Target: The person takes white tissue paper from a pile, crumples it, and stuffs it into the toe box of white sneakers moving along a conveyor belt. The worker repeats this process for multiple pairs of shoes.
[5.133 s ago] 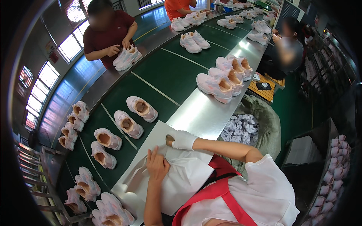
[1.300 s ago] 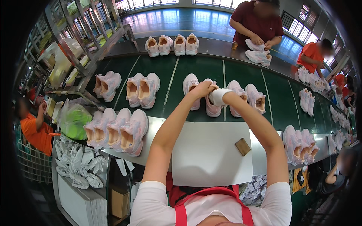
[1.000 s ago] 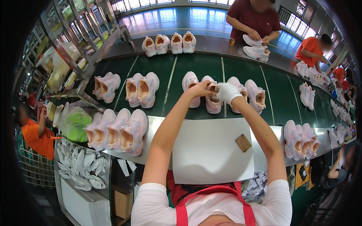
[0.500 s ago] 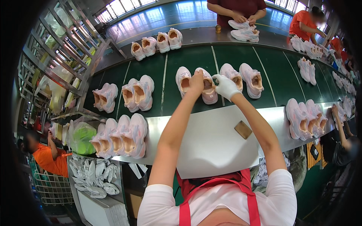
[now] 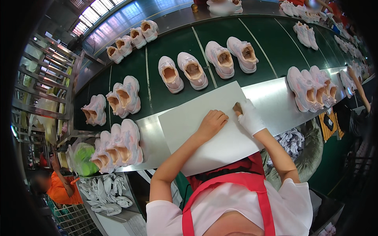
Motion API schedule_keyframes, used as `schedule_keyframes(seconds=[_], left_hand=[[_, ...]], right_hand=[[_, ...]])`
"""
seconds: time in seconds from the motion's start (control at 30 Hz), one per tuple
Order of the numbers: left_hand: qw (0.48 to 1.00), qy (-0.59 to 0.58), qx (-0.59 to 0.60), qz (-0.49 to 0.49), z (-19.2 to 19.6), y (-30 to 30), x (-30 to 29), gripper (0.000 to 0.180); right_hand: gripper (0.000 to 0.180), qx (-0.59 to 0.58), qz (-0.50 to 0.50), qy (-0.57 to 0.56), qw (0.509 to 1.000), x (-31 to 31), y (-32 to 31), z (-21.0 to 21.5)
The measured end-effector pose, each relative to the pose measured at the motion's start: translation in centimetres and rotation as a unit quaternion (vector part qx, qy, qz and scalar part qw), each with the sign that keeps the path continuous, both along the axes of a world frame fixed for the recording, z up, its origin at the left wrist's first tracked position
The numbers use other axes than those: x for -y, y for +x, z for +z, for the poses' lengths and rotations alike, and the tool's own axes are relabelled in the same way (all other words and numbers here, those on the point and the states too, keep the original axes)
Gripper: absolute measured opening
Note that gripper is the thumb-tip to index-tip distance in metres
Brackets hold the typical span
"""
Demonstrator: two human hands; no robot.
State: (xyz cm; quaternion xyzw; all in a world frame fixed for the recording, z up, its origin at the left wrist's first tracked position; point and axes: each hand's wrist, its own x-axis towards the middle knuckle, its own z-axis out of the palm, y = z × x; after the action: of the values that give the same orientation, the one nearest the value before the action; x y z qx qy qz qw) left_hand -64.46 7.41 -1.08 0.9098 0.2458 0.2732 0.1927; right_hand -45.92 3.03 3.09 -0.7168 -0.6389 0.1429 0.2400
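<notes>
A brown block (image 5: 237, 107) is pinched by the gloved right hand (image 5: 249, 118) at the far edge of a white sheet (image 5: 197, 129) laid on the tabletop (image 5: 275, 98). The bare left hand (image 5: 212, 122) is rested on the sheet, fingers loosely curled, nothing gripped.

Open room is being left on the flat white work board (image 5: 197, 129); the way ahead is being blocked by pale pink sneakers (image 5: 193, 70) on the green conveyor belt (image 5: 153, 88).

- Small brown block (image 5: 237, 107): mostly covered by gloved right hand (image 5: 250, 118); its kind unclear.
- Person (image 5: 222, 4), top edge: cut off.
- Shoes (image 5: 351, 46), upper right: too small to tell apart.
</notes>
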Motion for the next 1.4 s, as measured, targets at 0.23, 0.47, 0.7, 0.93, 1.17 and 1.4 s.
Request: schedule_keyframes(seconds=[0.23, 0.47, 0.7, 0.93, 1.17, 1.4], left_hand=[[0.990, 0.135, 0.024, 0.046, 0.5, 0.5, -0.4, 0.017], [0.993, 0.100, -0.042, 0.043, -0.4, 0.0, 0.1, 0.022], [0.994, 0.083, 0.029, 0.071, 0.4, 0.7, 0.1, 0.022], [0.972, 0.224, 0.068, 0.018, 1.8, -0.5, -0.3, 0.013], [0.987, 0.122, 0.008, 0.101, 6.6, -4.2, 0.7, 0.016], [0.876, -0.289, 0.366, 0.124, 13.7, -5.1, 4.2, 0.058]], right_hand=[[0.021, -0.096, 0.180, -0.057, 0.977, 1.3, -0.7, 1.4], [0.021, -0.084, -0.020, -0.049, 0.995, 0.5, 0.5, 1.3], [0.025, -0.198, 0.122, -0.089, 0.969, 1.1, -0.1, 0.3], [0.033, -0.144, -0.010, -0.113, 0.983, -0.3, 1.5, 0.1], [0.068, 0.026, 0.061, 0.120, 0.991, 2.8, -3.0, 12.6], [0.111, -0.031, 0.154, 0.112, 0.981, 5.0, -7.4, 11.0]])
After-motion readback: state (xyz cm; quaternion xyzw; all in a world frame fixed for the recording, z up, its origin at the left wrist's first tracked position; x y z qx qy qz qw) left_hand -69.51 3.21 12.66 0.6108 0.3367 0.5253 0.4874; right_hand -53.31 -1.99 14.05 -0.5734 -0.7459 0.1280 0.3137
